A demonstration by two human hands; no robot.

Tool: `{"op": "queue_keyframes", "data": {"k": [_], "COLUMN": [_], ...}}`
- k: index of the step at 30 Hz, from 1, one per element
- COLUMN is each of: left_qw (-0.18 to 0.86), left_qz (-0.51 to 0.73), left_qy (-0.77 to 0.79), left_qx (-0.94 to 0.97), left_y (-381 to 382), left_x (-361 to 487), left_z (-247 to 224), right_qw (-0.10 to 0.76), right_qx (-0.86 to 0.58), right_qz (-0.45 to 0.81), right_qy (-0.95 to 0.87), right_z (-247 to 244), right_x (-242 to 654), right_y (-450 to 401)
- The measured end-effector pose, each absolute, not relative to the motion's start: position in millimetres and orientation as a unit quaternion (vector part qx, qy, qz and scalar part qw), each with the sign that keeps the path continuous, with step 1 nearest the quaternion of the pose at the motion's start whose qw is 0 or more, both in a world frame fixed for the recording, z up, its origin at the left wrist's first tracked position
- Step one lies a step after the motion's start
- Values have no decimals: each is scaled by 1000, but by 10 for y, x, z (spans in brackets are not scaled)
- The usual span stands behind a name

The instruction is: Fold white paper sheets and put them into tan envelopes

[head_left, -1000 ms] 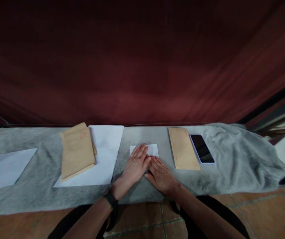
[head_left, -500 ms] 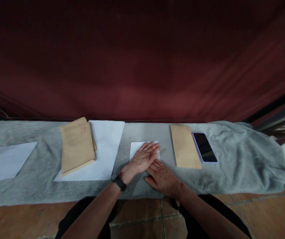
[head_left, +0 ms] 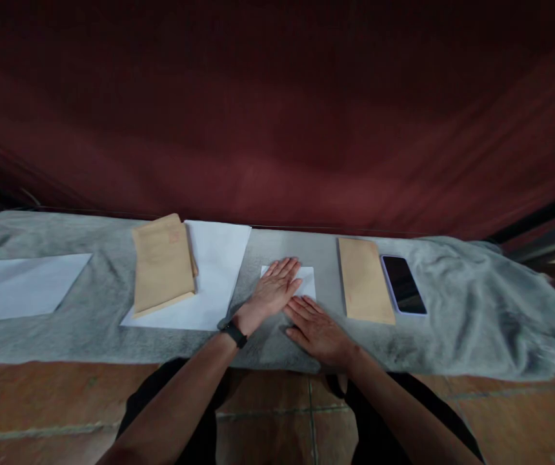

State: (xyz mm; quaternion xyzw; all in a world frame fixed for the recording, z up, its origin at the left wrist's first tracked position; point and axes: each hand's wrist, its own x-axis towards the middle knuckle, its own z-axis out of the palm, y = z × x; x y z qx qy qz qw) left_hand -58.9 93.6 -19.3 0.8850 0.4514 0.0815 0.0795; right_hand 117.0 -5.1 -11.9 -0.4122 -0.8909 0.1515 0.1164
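A small folded white sheet of paper (head_left: 308,281) lies flat on the grey cloth (head_left: 268,349). My left hand (head_left: 276,287), with a dark band on its wrist, rests palm down over the left part of the paper, fingers stretched out. Just in front and to the right, my right hand (head_left: 317,329) lies flat too, its fingertips at the paper's near edge. Neither hand grips anything. The paper's left part is mostly hidden under my left hand.
Brown envelopes (head_left: 161,265) lie on large white sheets (head_left: 217,271) at the left. Another white sheet (head_left: 20,284) is farther left. To the right are a brown envelope (head_left: 365,281) and a phone (head_left: 404,285). A dark red curtain (head_left: 277,129) hangs behind.
My left hand has slid to the left across the paper, showing more of its right side. My right hand stays flat near the near edge. The view has shifted slightly.
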Motion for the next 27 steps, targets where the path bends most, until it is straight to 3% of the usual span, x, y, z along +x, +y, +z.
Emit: {"op": "queue_keyframes", "data": {"k": [14, 27], "left_qw": [25, 96], "left_qz": [109, 82], "left_qy": [556, 325], "left_qx": [824, 937], "left_y": [853, 521], "left_x": [-820, -814], "left_z": [-205, -60], "right_qw": [151, 160], "right_qx": [-550, -584], "right_qz": [45, 59], "right_qy": [-820, -794], "right_z": [-317, -299], "right_x": [1365, 1386], "right_y": [183, 404]}}
